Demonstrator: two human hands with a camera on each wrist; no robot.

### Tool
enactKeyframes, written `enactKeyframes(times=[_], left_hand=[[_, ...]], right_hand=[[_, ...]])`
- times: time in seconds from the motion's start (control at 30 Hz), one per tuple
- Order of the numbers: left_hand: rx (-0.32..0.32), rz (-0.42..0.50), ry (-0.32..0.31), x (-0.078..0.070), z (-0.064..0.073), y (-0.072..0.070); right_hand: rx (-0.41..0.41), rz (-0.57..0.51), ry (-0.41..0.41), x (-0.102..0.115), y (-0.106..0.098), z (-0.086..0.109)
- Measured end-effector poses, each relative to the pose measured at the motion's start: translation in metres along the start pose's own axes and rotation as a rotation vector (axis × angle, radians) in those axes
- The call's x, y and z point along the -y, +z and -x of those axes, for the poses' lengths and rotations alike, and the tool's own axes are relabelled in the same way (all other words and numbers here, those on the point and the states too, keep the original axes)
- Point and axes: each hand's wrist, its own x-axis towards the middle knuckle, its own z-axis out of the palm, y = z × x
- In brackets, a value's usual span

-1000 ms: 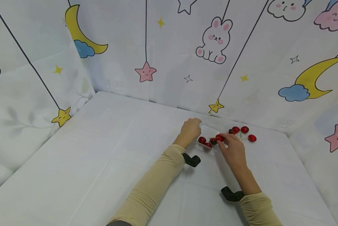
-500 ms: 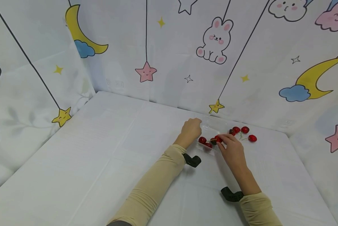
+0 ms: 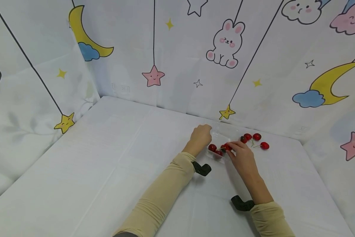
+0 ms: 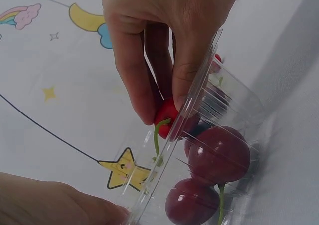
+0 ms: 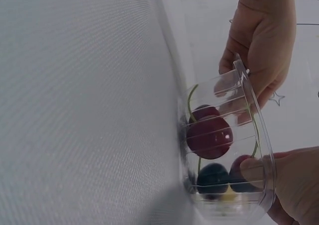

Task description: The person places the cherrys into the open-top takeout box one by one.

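Note:
A clear plastic box (image 3: 215, 155) stands near the table's back edge with several dark red cherries (image 4: 219, 155) inside. My left hand (image 3: 201, 135) holds the box at its left end; through the plastic in the right wrist view, its fingers (image 5: 234, 101) show at the wall. Between thumb and fingers my right hand (image 3: 242, 158) pinches a bright red cherry (image 4: 163, 119) with a green stem. In the left wrist view that cherry is at the box's rim (image 4: 182, 118), above the others. Part of it is hidden behind the thumb.
Several loose cherries (image 3: 256, 136) lie on the white table (image 3: 130, 171) to the right of the box, some with stems. Behind the table hangs a white cloth (image 3: 177, 95) printed with stars, moons and a rabbit. A black wrist mount (image 3: 202, 169) juts from each forearm.
My right hand has moved slightly left and down with the pinched cherry, closer over the box. My left hand and the loose cherries have stayed in place.

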Motion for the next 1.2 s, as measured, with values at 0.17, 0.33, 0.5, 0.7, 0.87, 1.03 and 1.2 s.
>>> enactKeyframes(times=[0.17, 0.33, 0.5, 0.7, 0.87, 1.03, 1.2], left_hand=[[0.004, 0.018, 0.000, 0.000, 0.001, 0.002], [0.005, 0.016, -0.003, 0.000, 0.001, 0.003], [0.002, 0.005, -0.002, 0.000, 0.002, 0.001], [-0.004, 0.006, -0.003, 0.000, 0.001, 0.002], [-0.007, -0.005, 0.003, 0.000, 0.000, 0.001], [-0.003, -0.009, 0.007, -0.001, 0.001, 0.001], [-0.005, -0.014, 0.008, -0.002, 0.001, 0.000]], right_hand=[[0.039, 0.015, -0.003, 0.000, 0.000, -0.001], [0.072, 0.042, -0.030, 0.001, -0.002, -0.002], [0.079, 0.053, -0.064, 0.003, -0.004, -0.004], [0.114, 0.070, -0.071, 0.003, -0.005, -0.007], [0.160, 0.081, -0.047, 0.003, -0.006, -0.009], [0.176, 0.092, -0.034, 0.003, -0.006, -0.010], [0.191, 0.102, -0.030, 0.003, -0.006, -0.012]])
